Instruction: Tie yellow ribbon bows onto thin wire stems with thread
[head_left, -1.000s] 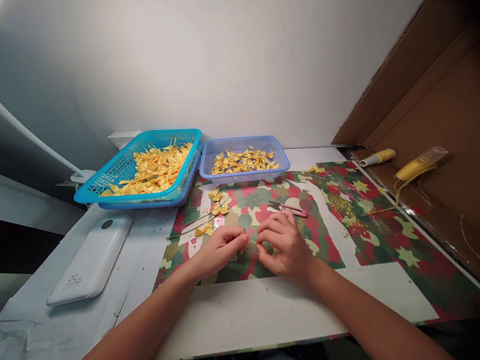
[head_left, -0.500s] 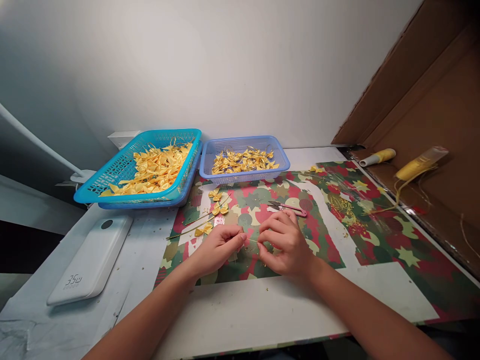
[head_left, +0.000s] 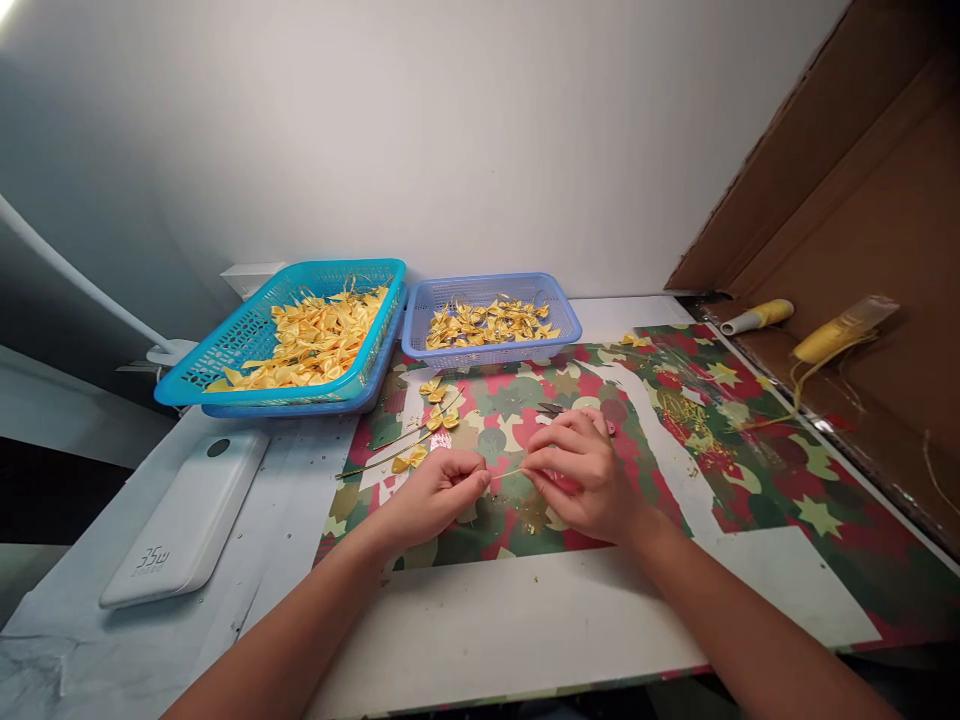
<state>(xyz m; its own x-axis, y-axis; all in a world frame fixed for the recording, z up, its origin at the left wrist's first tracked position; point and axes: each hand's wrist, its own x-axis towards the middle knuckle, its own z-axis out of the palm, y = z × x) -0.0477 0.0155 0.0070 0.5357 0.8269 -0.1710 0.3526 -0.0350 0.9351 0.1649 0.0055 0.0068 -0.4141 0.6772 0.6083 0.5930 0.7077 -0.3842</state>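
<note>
A thin pale yellow thread (head_left: 507,474) stretches between my two hands above the patterned sheet. My left hand (head_left: 444,490) is closed, thumb against the curled fingers, pinching one end. Thumb and forefinger of my right hand (head_left: 581,475) pinch the other end, the remaining fingers loosely bent. Whatever else sits inside the left fingers is hidden. Beside the left hand lies a yellow ribbon bow (head_left: 409,459), with more bows (head_left: 442,418) on gold cords behind it. Small thread snips (head_left: 551,408) lie behind my right hand, which partly covers them.
A turquoise basket (head_left: 196,362) of yellow bows stands at the back left, a lavender basket (head_left: 491,354) of bows beside it. A white power bank (head_left: 184,520) lies left. Gold cord bits (head_left: 694,425) and yellow thread spools (head_left: 840,330) are right, near a cardboard wall (head_left: 847,190).
My right hand has shifted slightly right and up, away from the left, so more thread shows between them. It now covers more of the snips. The left hand stays nearly in place.
</note>
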